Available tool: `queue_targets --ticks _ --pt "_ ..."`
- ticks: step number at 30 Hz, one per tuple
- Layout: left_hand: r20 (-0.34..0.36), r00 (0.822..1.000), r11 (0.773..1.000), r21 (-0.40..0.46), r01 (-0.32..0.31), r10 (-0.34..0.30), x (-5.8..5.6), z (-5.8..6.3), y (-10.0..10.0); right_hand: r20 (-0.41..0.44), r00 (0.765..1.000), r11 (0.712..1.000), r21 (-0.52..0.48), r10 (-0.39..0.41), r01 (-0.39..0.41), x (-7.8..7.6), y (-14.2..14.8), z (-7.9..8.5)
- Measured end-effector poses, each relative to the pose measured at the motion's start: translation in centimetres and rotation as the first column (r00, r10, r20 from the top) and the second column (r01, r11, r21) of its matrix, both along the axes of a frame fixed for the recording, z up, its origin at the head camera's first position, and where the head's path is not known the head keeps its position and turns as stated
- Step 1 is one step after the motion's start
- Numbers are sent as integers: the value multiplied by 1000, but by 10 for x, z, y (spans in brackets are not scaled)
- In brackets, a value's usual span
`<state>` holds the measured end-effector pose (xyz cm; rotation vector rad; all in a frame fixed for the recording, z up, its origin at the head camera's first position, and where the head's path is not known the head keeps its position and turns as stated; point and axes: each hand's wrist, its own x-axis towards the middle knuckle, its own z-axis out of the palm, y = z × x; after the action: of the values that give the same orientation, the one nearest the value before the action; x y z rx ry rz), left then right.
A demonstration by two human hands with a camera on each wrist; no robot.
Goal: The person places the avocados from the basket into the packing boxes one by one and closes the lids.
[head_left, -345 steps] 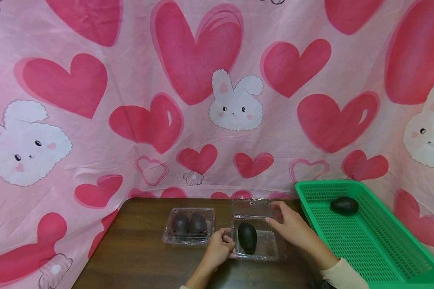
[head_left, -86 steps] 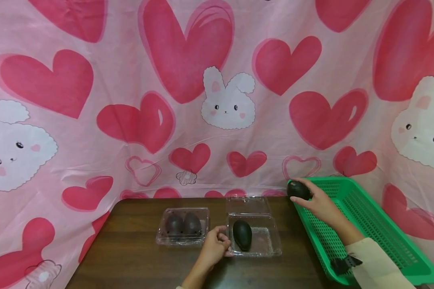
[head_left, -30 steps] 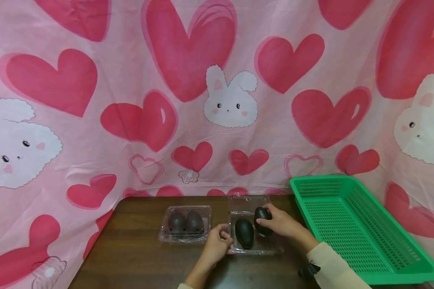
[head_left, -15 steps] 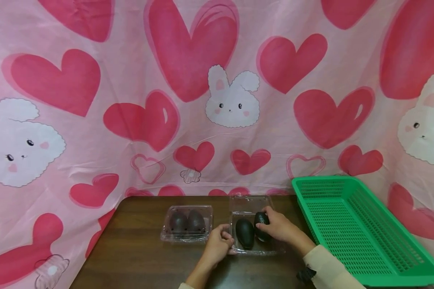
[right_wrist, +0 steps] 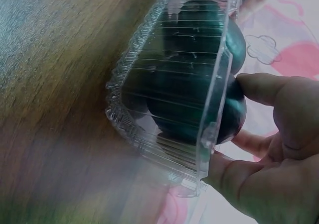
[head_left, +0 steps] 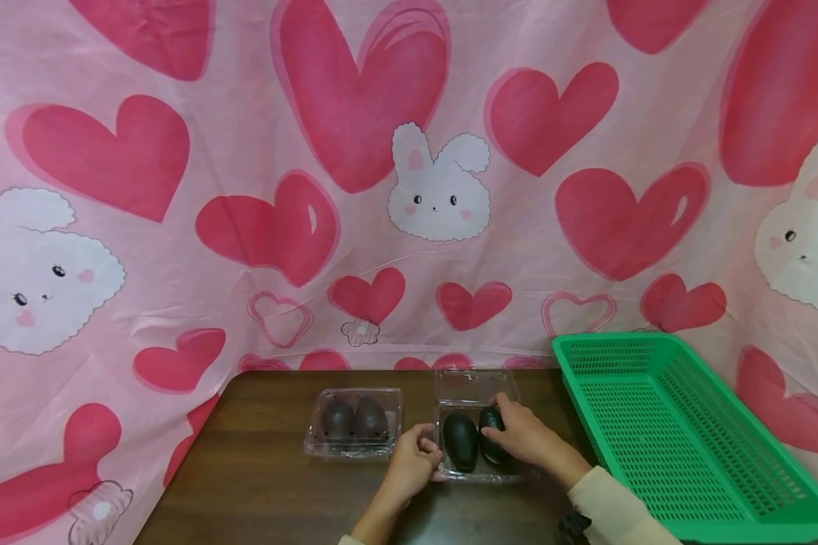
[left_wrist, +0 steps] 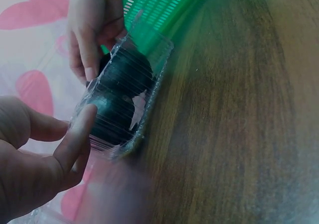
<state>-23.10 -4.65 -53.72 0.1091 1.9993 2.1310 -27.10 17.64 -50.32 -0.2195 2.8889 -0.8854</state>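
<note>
On the table, a clear plastic clamshell box [head_left: 487,478] stands with its lid [head_left: 476,386] folded back. A dark avocado [head_left: 460,441] lies in its left half. My right hand [head_left: 523,435] grips a second avocado [head_left: 491,431] in the right half, thumb on one side and fingers on the other. In the right wrist view this avocado [right_wrist: 187,102] sits low inside the ribbed wall, its top above the rim. My left hand [head_left: 411,459] pinches the box's left edge between thumb and finger; the left wrist view shows its fingertips [left_wrist: 85,115] at the rim.
Left of my left hand stands a closed clear clamshell [head_left: 354,453] with two dark avocados inside. A green slotted basket [head_left: 705,484] with nothing in it is at the right. A pink heart-print cloth [head_left: 354,250] hangs behind the brown wooden table [head_left: 259,484].
My right hand has taken the avocado from the green basket, brought it left to the open box and lowered it beside the first one. My left hand has stayed at the box's edge.
</note>
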Motion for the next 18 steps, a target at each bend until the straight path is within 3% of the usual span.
queue_targets --ticks 4,10,18 --pt "5 1000 1000 1 -2 2 0 0 0 8 1000 1000 3 -10 10 1 -1 -1" --pt "4 1000 1000 -7 -13 13 1 -2 1 -62 998 1000 10 4 -3 4 -1 -2" --pt "4 1000 1000 -14 -22 22 2 -1 3 -82 997 1000 31 3 0 4 -2 -7"
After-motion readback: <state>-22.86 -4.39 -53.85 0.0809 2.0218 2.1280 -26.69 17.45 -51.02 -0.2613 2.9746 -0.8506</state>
